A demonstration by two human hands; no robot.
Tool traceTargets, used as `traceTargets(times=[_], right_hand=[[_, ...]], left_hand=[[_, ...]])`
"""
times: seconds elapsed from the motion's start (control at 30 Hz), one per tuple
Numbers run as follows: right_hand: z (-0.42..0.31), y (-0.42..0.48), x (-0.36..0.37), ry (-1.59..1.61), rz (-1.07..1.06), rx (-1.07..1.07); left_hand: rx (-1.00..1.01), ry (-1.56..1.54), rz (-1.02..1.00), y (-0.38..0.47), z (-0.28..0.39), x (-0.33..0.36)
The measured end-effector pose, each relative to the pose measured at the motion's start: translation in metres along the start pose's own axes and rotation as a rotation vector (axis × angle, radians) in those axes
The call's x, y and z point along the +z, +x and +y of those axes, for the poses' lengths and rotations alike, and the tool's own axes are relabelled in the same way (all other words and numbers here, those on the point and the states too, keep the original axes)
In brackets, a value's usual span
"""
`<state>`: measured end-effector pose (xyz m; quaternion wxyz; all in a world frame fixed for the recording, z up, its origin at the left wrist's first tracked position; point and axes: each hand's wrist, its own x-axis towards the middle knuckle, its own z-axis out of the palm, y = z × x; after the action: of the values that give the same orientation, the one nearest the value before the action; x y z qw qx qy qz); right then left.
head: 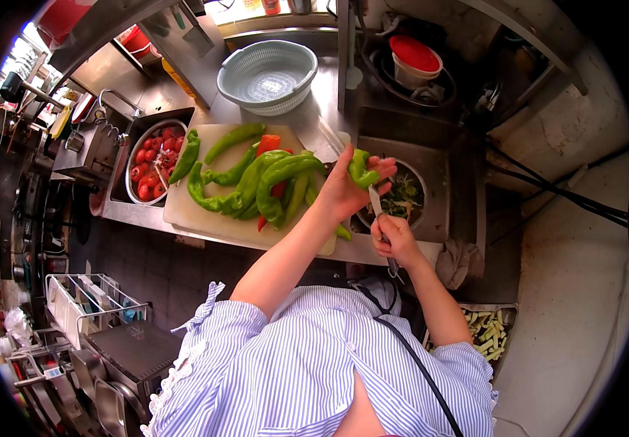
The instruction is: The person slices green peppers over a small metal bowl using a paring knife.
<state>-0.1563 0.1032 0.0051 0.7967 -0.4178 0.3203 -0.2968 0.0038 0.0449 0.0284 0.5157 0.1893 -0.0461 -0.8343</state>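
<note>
My left hand [347, 188] holds a green pepper [362, 168] against its palm, fingers spread out, above the left edge of the sink. Just below it, my right hand [396, 237] grips the handle of a small knife [375, 201], whose blade points up towards the pepper. Under both hands a round metal bowl [423, 191] with leafy green scraps sits in the sink. To the left, a white cutting board [183, 205] bears several long green peppers [246, 183] and some red ones [268, 143]. One green pepper tip [343, 232] lies by the board's right edge.
A pale plastic colander [268, 76] stands behind the board. At left, a metal bowl of tomatoes [153, 161] sits in another sink basin. A grey cloth [459, 262] hangs over the right sink's front edge. A tray of cut pale-green pieces [489, 330] is low at the right, beside the wall.
</note>
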Motion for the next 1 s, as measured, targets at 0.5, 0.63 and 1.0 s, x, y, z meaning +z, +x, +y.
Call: traceTargets(times=[0.5,0.63,1.0], right_hand=[[0.0,0.006,0.0,-1.649,0.491,-0.636],[0.006,0.01,0.001,-1.57,0.442,-0.647],[0.019,0.013,-0.009,-0.268,0.136,-0.142]], left_hand=[[0.248,0.514,0.271,0.012,-0.005,-0.007],[0.178,0.569,0.294,0.006,-0.001,-0.003],[0.095,0.244,0.199,0.005,-0.009,-0.001]])
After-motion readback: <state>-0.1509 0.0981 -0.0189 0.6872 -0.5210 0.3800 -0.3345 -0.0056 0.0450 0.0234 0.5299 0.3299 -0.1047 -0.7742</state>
